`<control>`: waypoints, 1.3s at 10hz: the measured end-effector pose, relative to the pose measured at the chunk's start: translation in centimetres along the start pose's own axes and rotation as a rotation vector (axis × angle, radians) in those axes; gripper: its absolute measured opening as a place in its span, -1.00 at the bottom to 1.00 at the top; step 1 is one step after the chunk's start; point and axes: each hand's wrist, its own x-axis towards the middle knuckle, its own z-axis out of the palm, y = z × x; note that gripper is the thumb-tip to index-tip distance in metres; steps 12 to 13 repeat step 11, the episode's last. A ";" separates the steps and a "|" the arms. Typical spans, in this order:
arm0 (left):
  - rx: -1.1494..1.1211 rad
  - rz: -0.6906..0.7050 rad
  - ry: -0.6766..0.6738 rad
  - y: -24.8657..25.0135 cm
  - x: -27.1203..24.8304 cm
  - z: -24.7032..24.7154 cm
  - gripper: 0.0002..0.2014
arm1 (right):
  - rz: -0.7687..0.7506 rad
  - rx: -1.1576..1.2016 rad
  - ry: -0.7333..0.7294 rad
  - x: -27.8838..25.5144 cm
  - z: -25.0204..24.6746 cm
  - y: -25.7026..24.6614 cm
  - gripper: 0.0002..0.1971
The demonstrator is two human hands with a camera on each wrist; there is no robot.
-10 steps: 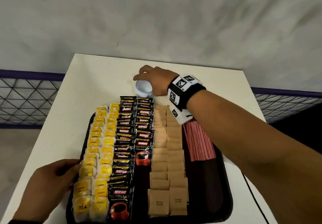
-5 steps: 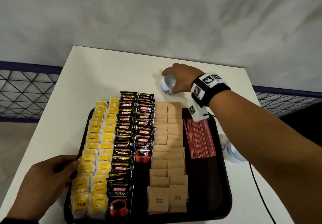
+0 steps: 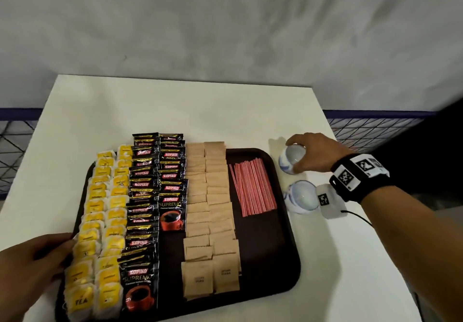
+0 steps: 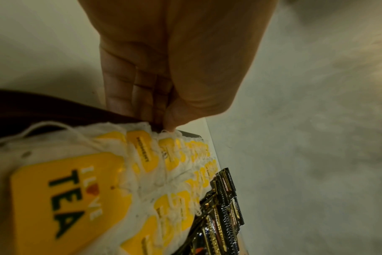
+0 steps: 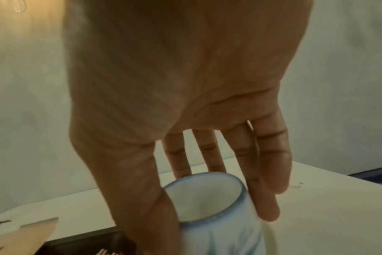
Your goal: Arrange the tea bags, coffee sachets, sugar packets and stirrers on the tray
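A dark brown tray (image 3: 280,254) on the white table carries two rows of yellow tea bags (image 3: 100,221), two rows of black Kopiko coffee sachets (image 3: 150,196), two rows of brown sugar packets (image 3: 213,209) and a bunch of red stirrers (image 3: 253,186). My right hand (image 3: 313,154) grips a small white-and-blue cup (image 3: 290,159) from above, just right of the tray's far corner; the right wrist view shows thumb and fingers around the cup (image 5: 214,207). My left hand (image 3: 32,266) rests at the tray's left edge, fingertips (image 4: 168,124) touching the tea bags (image 4: 142,155).
A second white-and-blue cup (image 3: 300,196) stands on the table right of the tray, just nearer than the held one. A black cable (image 3: 358,217) runs from my right wrist device. Wire mesh fencing (image 3: 15,146) lies beyond both table sides.
My right hand has carried the cup from behind the coffee rows rightward, down to the table beside the tray's right edge, next to the second cup. The left hand stays put.
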 end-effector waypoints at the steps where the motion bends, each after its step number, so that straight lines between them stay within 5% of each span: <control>1: 0.001 -0.028 -0.075 4.9 -3.4 1.0 -0.75 | -0.004 -0.001 -0.010 -0.6 0.6 0.3 -0.28; 7: 0.001 0.091 -0.048 9.2 -6.9 2.3 -0.93 | -0.026 0.022 -0.100 -1.7 0.8 0.0 -0.19; 13: -0.010 0.124 -0.001 11.7 -10.1 2.8 -0.91 | -0.039 0.214 -0.042 -3.8 1.3 0.2 -0.13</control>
